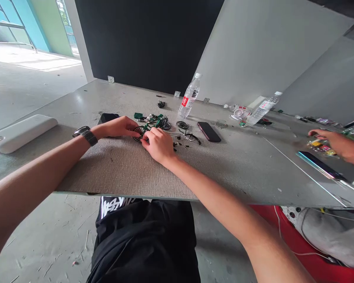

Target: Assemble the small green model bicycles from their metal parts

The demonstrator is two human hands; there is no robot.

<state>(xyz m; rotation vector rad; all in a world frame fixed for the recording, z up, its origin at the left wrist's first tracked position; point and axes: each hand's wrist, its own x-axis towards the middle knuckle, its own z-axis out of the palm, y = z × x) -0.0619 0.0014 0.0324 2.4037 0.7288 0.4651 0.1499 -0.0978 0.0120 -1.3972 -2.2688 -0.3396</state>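
A small green and black model bicycle [147, 127] stands between my hands, a spoked black wheel at its left end. My left hand [124, 126], with a dark watch on the wrist, is closed, its fingertips pinching that wheel's edge. From the right, my right hand [159, 144] grips the bike low by the same wheel; its curled fingers hide the exact contact. Behind the bike lie green and silver small parts [140, 116]. A loose spoked wheel [183, 125] and a black curved piece [193, 136] rest to the right, with several tiny black bits near my right hand.
A phone [209, 131] and an upright water bottle [190, 98] stand beyond the parts. A black box [107, 118] sits behind my left wrist, a white oblong device [23, 131] far left. At right, another person's hand [324, 135] is over small packets, near a second phone [320, 165].
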